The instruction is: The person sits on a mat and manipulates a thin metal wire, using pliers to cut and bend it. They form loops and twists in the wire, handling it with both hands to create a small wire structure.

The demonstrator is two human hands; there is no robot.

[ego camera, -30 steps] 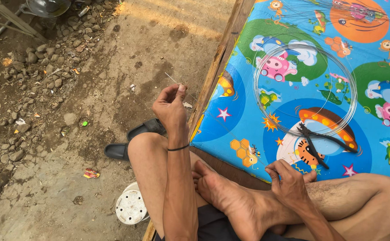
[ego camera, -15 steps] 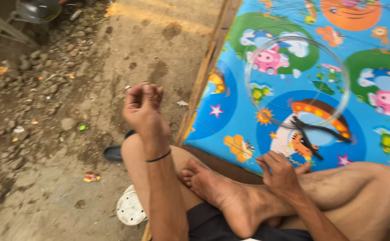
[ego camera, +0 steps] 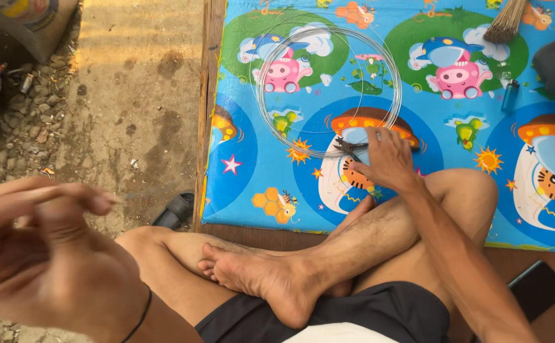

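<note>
A coil of thin silvery wire (ego camera: 328, 89) lies flat on the bright cartoon-printed plastic mat (ego camera: 252, 171), at about twelve o'clock from the crossed legs. At the coil's six o'clock edge sits a small dark pair of pliers (ego camera: 348, 148), half hidden under the right hand (ego camera: 388, 159), whose fingers rest on the tool; whether they actually clasp it is unclear. The left hand (ego camera: 42, 254), large, blurred and close to the lens at eight o'clock, pinches thumb to fingertips; anything between them is too blurred to make out. A black phone (ego camera: 537, 289) lies at four o'clock, a broom's straw end (ego camera: 504, 22) is cut off at one o'clock, and a dark sandal (ego camera: 174, 211) sits on the dirt.
</note>
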